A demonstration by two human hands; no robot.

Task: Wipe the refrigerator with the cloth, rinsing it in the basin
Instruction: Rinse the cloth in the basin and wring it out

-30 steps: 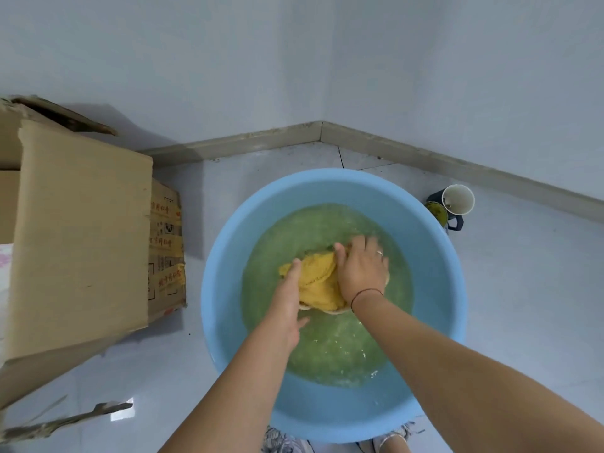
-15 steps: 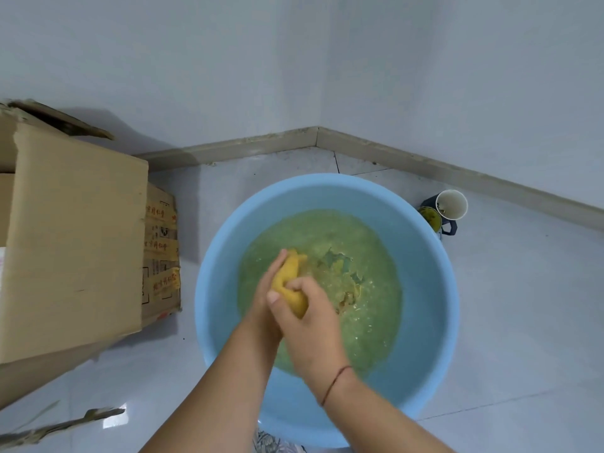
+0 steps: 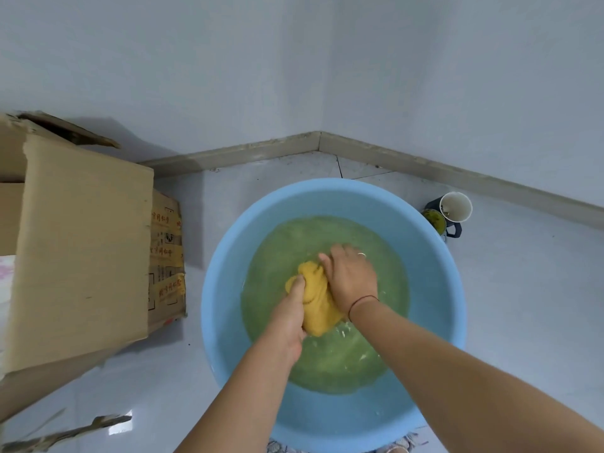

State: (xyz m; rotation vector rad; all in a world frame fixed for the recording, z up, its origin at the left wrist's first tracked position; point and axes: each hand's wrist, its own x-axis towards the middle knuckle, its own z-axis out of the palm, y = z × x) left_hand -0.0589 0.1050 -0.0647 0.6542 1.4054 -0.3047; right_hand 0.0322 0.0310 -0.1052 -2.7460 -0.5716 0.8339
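our right hand (image 3: 351, 282) has been sliding back over the cloth (image 3: 315, 300). we are gripping the bunched cloth at the basin's (image 3: 222, 289) middle, left hand (image 3: 292, 308) and right both curling fingers round it. hard scrubbing is risking water (image 3: 343, 364) slopping over the basin's rim.

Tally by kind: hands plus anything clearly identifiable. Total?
Basin: 1
Cloth: 1
Box: 1
Mug: 1
Green pot: 1
Cardboard scrap: 1
Hands: 2, left hand and right hand
Total: 8
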